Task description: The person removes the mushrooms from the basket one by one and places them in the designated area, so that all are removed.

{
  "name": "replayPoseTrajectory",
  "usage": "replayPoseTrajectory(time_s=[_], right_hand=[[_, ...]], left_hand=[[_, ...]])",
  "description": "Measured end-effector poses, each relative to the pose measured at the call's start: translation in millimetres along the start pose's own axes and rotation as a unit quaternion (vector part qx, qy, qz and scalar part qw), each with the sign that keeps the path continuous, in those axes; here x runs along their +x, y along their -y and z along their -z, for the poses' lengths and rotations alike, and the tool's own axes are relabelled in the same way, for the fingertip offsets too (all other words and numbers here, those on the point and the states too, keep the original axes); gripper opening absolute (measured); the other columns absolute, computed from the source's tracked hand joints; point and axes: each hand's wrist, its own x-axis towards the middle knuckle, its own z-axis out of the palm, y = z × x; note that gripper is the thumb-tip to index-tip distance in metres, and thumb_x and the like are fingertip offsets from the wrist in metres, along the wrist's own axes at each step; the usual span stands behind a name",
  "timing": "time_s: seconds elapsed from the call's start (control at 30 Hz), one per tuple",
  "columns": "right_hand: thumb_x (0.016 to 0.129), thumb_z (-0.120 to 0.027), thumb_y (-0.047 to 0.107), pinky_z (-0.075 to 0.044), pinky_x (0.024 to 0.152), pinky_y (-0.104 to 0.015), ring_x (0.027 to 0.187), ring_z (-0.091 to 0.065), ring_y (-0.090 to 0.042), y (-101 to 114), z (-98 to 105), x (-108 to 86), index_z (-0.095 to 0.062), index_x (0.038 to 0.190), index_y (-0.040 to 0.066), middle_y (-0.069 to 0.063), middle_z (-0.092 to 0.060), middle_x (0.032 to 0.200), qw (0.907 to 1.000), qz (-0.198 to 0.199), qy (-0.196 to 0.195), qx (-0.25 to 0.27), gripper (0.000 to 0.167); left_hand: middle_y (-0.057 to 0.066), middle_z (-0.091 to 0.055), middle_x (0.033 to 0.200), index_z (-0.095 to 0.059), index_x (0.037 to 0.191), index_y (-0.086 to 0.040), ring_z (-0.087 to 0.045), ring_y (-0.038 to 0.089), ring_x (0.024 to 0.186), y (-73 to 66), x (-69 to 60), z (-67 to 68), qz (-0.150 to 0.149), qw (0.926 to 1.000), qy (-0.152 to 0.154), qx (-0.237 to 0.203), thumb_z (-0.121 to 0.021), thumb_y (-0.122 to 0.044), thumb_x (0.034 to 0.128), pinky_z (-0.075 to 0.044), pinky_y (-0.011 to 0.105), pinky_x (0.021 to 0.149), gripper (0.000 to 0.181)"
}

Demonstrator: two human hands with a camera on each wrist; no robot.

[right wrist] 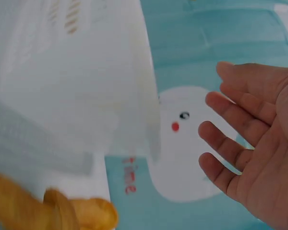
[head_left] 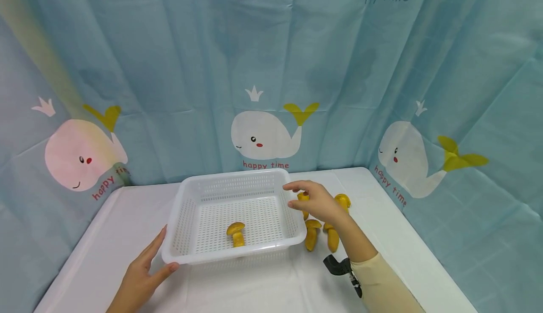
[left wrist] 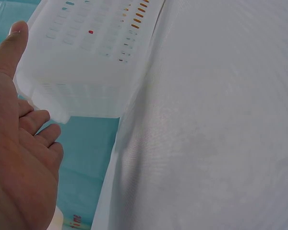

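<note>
A white perforated plastic basket [head_left: 231, 255] stands on the table, with one yellow-brown toy mushroom [head_left: 237, 235] lying inside it. At the basket's left front corner is my left hand [head_left: 142, 275], thumb and fingers spread; in the left wrist view the thumb and fingers lie along the basket wall [left wrist: 81, 96] without a visible grip. My right hand [head_left: 314, 202] hovers by the basket's right edge, fingers loosely bent and holding nothing. Beneath and beside it lie several more mushrooms, among them a near one [head_left: 311, 235] and one farther back [head_left: 342, 201].
A white cloth covers the table [head_left: 237, 289]. Behind and on both sides hangs a blue curtain [head_left: 191, 68] printed with whales. A black strap with a small device [head_left: 339, 267] sits at my right sleeve [head_left: 382, 280].
</note>
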Motion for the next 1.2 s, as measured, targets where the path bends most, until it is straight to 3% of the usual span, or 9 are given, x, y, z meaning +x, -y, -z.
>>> replayPoseTrajectory(time_s=[0.2,0.3,0.43,0.57,0.7,0.73,0.8,0.87,1.2], right_hand=[[0.091,-0.08,0.02,-0.047,0.108,-0.047,0.121,-0.057,-0.018,19,-18,14.0,-0.071,0.13,0.027,0.012,-0.068,0.128,0.9991,0.031,0.027,-0.015,0.04],[0.091,-0.08,0.021,-0.047,0.108,-0.046,0.12,-0.057,-0.018,26,-27,21.0,-0.071,0.129,0.027,0.012,-0.068,0.128,0.998,0.04,0.043,-0.022,0.04],[0.091,-0.08,0.022,-0.046,0.11,-0.048,0.125,-0.057,-0.024,33,-41,28.9,-0.071,0.13,0.026,0.01,-0.068,0.13,0.9962,0.052,0.068,-0.02,0.04],[0.09,-0.081,0.023,-0.047,0.111,-0.047,0.128,-0.058,-0.025,40,-54,35.8,-0.071,0.13,0.025,0.012,-0.067,0.131,0.9942,0.061,0.084,-0.028,0.041],[0.091,-0.081,0.025,-0.048,0.11,-0.045,0.126,-0.058,-0.021,47,-66,40.7,-0.071,0.129,0.027,0.012,-0.068,0.131,0.9927,0.064,0.097,-0.032,0.04],[0.091,-0.081,0.025,-0.048,0.11,-0.044,0.125,-0.058,-0.019,48,-69,41.8,-0.071,0.129,0.027,0.012,-0.068,0.13,0.9924,0.063,0.1,-0.034,0.039],[0.091,-0.08,0.024,-0.049,0.109,-0.042,0.124,-0.058,-0.02,51,-76,43.6,-0.071,0.128,0.028,0.01,-0.069,0.13,0.9918,0.065,0.105,-0.034,0.039],[0.09,-0.081,0.024,-0.05,0.107,-0.041,0.123,-0.058,-0.023,53,-83,45.6,-0.072,0.127,0.027,0.01,-0.069,0.128,0.9912,0.068,0.109,-0.033,0.038],[0.09,-0.081,0.025,-0.054,0.091,-0.027,0.121,-0.059,-0.025,50,-107,57.4,-0.073,0.123,0.03,0.011,-0.069,0.122,0.9875,0.034,0.14,-0.064,0.034]], left_hand=[[-0.005,-0.023,0.168,-0.019,0.164,-0.034,-0.017,-0.005,0.149,0.6,-0.1,-1.0,0.006,1.0,0.003,0.005,-0.077,-0.039,0.0915,-0.024,0.01,0.114,0.093],[-0.005,-0.022,0.168,-0.018,0.164,-0.035,-0.017,0.0,0.151,0.1,1.2,-1.1,0.014,0.9999,0.007,0.0,-0.077,-0.039,0.0917,-0.036,0.044,0.117,0.094],[-0.003,-0.022,0.168,-0.016,0.163,-0.039,-0.013,-0.015,0.144,-1.2,2.2,-0.5,0.016,0.9998,0.01,-0.004,-0.077,-0.039,0.0917,-0.037,0.056,0.112,0.094],[-0.001,-0.025,0.168,-0.018,0.163,-0.039,-0.012,-0.024,0.137,-2.9,1.8,0.4,0.003,0.9999,0.007,-0.008,-0.078,-0.035,0.0917,-0.03,0.024,0.119,0.094],[-0.005,-0.024,0.168,-0.019,0.163,-0.037,-0.012,-0.027,0.134,-3.4,1.4,1.1,-0.004,0.9999,0.006,-0.013,-0.078,-0.033,0.0917,-0.028,0.021,0.119,0.093],[-0.005,-0.024,0.168,-0.02,0.163,-0.036,-0.012,-0.027,0.134,-3.1,1.1,1.1,-0.005,0.9999,0.005,-0.014,-0.078,-0.033,0.0917,-0.025,0.011,0.116,0.093],[-0.006,-0.023,0.168,-0.019,0.164,-0.035,-0.012,-0.029,0.133,-2.1,1.0,1.1,-0.007,0.9999,0.005,-0.012,-0.078,-0.033,0.0918,-0.028,0.024,0.12,0.093],[-0.008,-0.023,0.167,-0.02,0.164,-0.034,-0.012,-0.029,0.133,-0.5,0.5,0.3,-0.01,0.9999,0.0,-0.009,-0.078,-0.034,0.0917,-0.022,0.004,0.112,0.093],[-0.011,-0.023,0.167,-0.021,0.164,-0.032,-0.013,-0.027,0.135,4.4,0.1,-2.6,-0.025,0.9996,-0.006,-0.012,-0.079,-0.03,0.0914,-0.017,-0.008,0.097,0.093]])
